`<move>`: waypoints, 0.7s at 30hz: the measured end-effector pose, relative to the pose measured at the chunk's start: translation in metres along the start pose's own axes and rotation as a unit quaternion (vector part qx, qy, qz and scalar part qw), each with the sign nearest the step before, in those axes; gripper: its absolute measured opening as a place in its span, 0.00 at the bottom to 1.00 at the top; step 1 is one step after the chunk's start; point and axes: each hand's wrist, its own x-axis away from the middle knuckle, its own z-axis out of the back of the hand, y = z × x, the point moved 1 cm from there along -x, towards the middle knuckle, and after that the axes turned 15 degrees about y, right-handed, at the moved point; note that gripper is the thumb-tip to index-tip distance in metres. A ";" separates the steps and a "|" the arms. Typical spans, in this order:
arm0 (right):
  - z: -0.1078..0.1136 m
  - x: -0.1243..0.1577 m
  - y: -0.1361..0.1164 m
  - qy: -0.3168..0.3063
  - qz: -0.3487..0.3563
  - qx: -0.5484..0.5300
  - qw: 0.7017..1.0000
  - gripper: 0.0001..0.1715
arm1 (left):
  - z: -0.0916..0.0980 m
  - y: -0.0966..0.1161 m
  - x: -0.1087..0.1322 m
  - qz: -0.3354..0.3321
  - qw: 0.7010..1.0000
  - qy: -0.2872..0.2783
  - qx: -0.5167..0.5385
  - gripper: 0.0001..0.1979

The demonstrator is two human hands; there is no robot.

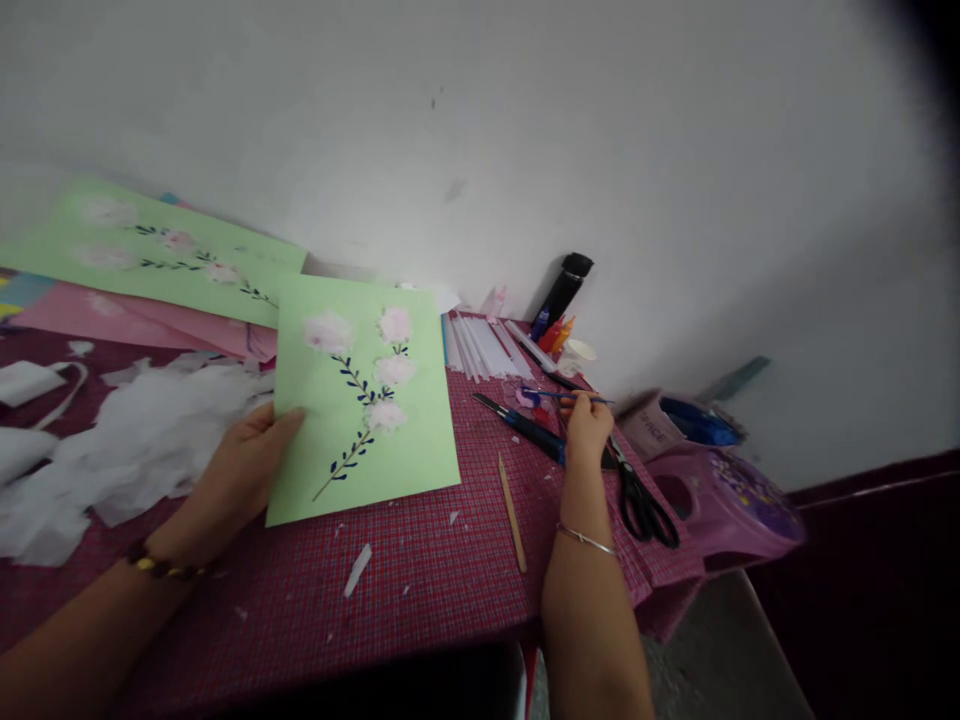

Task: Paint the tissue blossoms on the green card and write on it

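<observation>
My left hand [255, 450] grips the left edge of a green sheet of paper [420, 465], thumb on the front, and tilts it up off the table. Brown stems with dark blue leaves and fluffy pale pink blossoms decorate the sheet. Out to the right, my right hand [587, 425] is closed on a thin blue paintbrush [555, 394]. The brush's tip is over a small paint palette [529, 398] with purple and red paint. Just below lies a blue utility knife [525, 425], and black-handled scissors [641, 505] rest beside my right wrist.
Crumpled white tissue [165, 420] covers the table's left side. Behind it leans another decorated green sheet [217, 250]. White glue sticks [480, 345], paint bottles [555, 335] and a black bottle [564, 288] stand or lie near the wall. A wooden stick [512, 515] lies in front; a pink stool [720, 510] is right.
</observation>
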 end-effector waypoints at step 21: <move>-0.045 0.123 -0.060 -0.211 0.049 -0.109 0.970 0.08 | -0.004 -0.003 0.006 -0.065 0.994 -0.070 0.050 0.16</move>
